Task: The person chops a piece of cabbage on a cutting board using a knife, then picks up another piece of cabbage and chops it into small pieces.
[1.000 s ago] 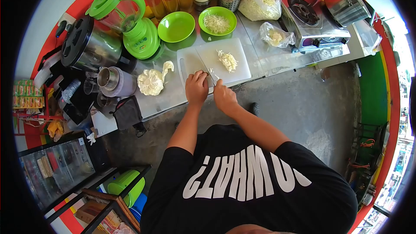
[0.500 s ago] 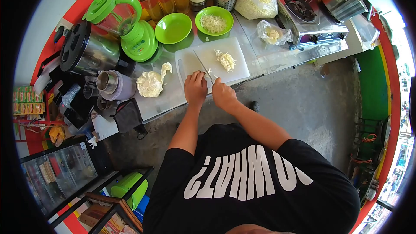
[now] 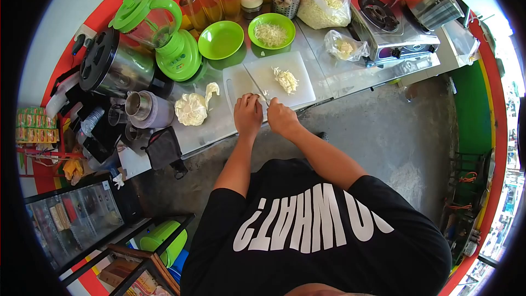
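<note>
On the white cutting board (image 3: 233,79), near its front edge, my right hand (image 3: 282,118) is closed round the handle of a knife (image 3: 264,96), whose blade points away to the left. Beside it, my left hand (image 3: 248,114) has its fingers bent and together at the board's edge; what they hold is hidden. Small pale shreds lie by the blade. A pile of shredded cabbage (image 3: 286,80) sits further back on the board. To the left rests a cabbage (image 3: 190,109) with a loose leaf piece.
Behind the board stand an empty green bowl (image 3: 221,40) and a green bowl (image 3: 271,16) with shreds. A green blender (image 3: 178,55) and flask (image 3: 143,107) are left. Bagged shreds (image 3: 323,11), a small bag (image 3: 346,46) and a gas stove (image 3: 397,35) are at the right.
The view has shifted slightly, so the counter items appear a little lower. Both hands stay at the board's front edge, with the knife still in my right hand.
</note>
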Demonstrator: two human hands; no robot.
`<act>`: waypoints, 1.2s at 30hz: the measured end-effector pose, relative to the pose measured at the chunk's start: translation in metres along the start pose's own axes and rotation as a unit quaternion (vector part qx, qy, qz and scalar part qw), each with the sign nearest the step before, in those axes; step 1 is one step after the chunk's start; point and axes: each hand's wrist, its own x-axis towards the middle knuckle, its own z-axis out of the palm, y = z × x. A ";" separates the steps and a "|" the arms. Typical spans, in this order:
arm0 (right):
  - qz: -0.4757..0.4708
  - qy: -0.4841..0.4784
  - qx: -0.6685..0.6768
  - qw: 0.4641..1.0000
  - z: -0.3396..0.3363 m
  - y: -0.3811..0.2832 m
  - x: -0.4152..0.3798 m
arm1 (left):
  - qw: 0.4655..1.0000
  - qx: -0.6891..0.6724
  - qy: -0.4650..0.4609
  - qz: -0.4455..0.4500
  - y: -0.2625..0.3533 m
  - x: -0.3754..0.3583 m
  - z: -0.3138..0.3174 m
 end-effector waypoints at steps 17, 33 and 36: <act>-0.002 -0.009 0.009 1.000 -0.002 -0.003 -0.002 | 1.000 0.008 0.012 -0.003 -0.002 -0.001 0.001; -0.010 -0.009 -0.010 1.000 -0.004 -0.008 0.000 | 0.999 0.029 0.017 -0.015 -0.002 -0.001 0.001; -0.006 -0.009 -0.007 1.000 0.001 -0.005 -0.010 | 0.999 0.028 0.022 -0.018 -0.002 -0.001 0.004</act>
